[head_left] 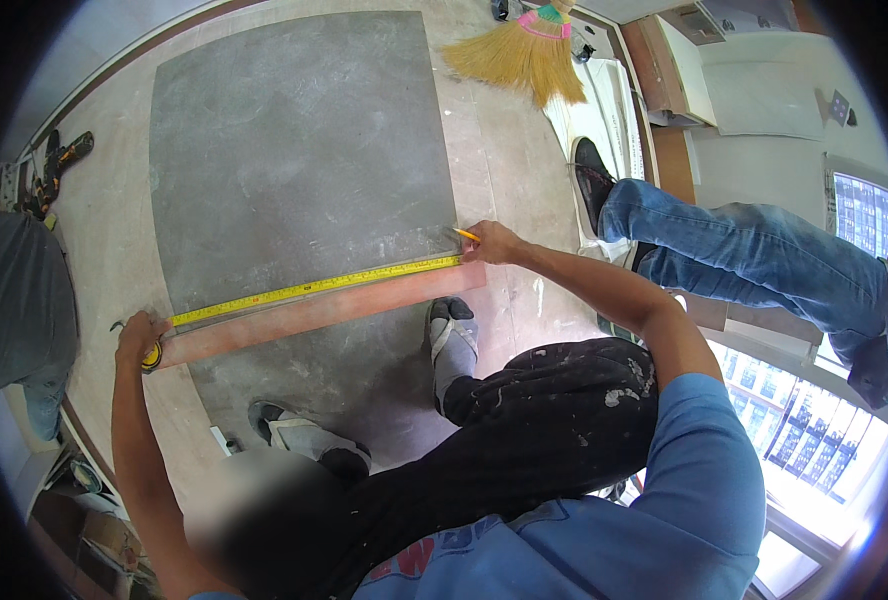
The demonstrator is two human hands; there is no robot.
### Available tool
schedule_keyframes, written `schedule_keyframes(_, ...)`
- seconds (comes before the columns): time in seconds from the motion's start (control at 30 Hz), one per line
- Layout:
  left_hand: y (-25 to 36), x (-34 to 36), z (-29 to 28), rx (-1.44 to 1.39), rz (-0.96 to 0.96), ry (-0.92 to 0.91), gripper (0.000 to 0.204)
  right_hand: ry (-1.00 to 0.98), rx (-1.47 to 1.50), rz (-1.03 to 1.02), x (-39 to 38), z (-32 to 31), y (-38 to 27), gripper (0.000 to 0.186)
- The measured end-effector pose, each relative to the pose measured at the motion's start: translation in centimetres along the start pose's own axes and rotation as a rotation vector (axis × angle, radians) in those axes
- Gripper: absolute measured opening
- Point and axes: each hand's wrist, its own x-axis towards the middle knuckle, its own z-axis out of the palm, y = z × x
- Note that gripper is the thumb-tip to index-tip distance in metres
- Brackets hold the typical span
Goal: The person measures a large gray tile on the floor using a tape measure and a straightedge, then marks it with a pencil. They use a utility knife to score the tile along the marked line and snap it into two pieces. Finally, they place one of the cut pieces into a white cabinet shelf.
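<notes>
A yellow tape measure (309, 287) is stretched from left to right across a large grey sheet (294, 140) on the floor. My left hand (140, 338) is closed around its case at the left end, just off the sheet's edge. Over at the blade's other end, my right hand (496, 243) is closed with a yellow pencil (466, 235) sticking out of the fingers toward the sheet. These fingers also press near the tape's end. Along the near side of the tape lies a reddish flat strip (314, 315), crossing the sheet's full width.
My feet (454, 340) stand on the sheet's near part. A straw broom (524, 55) rests at the far right. One person in jeans (744, 240) is on the right, another in dark clothing (24, 300) on the left. A power tool (54, 170) lies at the left wall.
</notes>
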Motion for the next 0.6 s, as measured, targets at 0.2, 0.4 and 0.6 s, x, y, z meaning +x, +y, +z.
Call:
schedule_keyframes(0.2, -0.3, 0.2, 0.3, -0.007, 0.015, -0.014, 0.055, -0.032, -0.064, -0.171, -0.2, -0.9, 0.2, 0.025)
schedule_keyframes(0.4, 0.0, -0.1, 0.2, -0.028, -0.001, 0.039, 0.054, 0.022, -0.026, -0.226, -0.9, -0.1, -0.8, 0.024)
schedule_keyframes(0.6, 0.2, -0.1, 0.0, -0.033, -0.001, 0.022, 0.051, -0.016, -0.144, -0.297, -0.1, -0.7, -1.0, 0.025)
